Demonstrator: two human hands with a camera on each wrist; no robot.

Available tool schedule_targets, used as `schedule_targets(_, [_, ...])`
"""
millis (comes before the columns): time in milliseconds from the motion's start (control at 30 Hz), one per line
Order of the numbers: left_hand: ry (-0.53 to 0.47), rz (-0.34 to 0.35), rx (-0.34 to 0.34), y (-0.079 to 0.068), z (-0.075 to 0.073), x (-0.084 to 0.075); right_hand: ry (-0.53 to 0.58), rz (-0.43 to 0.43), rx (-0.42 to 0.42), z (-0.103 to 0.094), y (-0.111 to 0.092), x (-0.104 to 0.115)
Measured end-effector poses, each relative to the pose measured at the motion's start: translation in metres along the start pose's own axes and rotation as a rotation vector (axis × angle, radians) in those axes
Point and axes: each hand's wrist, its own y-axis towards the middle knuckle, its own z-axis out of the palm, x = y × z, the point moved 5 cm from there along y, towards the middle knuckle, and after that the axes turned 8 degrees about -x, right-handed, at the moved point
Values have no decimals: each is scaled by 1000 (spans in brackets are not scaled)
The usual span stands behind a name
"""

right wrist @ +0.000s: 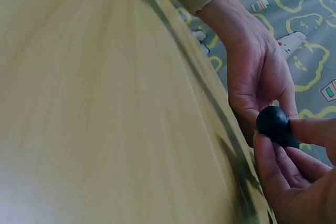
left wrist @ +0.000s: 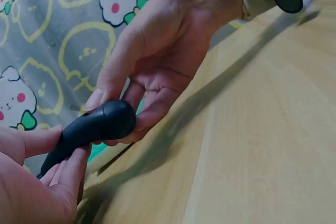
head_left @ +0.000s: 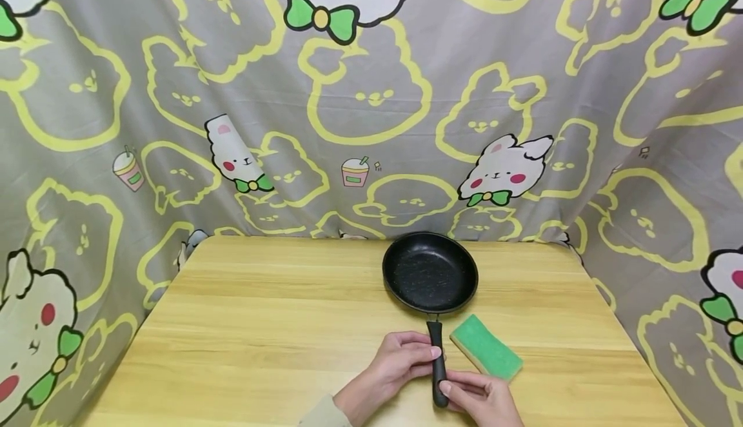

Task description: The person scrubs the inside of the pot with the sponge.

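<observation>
A black frying pan [head_left: 430, 273] lies on the wooden table, its bowl facing up and its handle [head_left: 438, 369] pointing toward me. My left hand [head_left: 400, 361] grips the upper part of the handle, thumb on top and fingers beneath. Nearer the handle's end, my right hand [head_left: 482, 396] pinches it between thumb and fingers. In the left wrist view the handle's rounded tip [left wrist: 119, 119] sits within the right hand's fingers. A green-topped sponge [head_left: 489, 347] lies flat just right of the handle, close to the right hand.
The light wooden tabletop [head_left: 261, 324] extends left of the pan. Grey curtains [head_left: 371, 124] with cartoon animal prints hang behind the table and along both sides, close to its far edge.
</observation>
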Motion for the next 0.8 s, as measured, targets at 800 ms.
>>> schedule_targets(800, [11, -24, 26, -30, -59, -17, 154, 77, 146, 62, -6, -13])
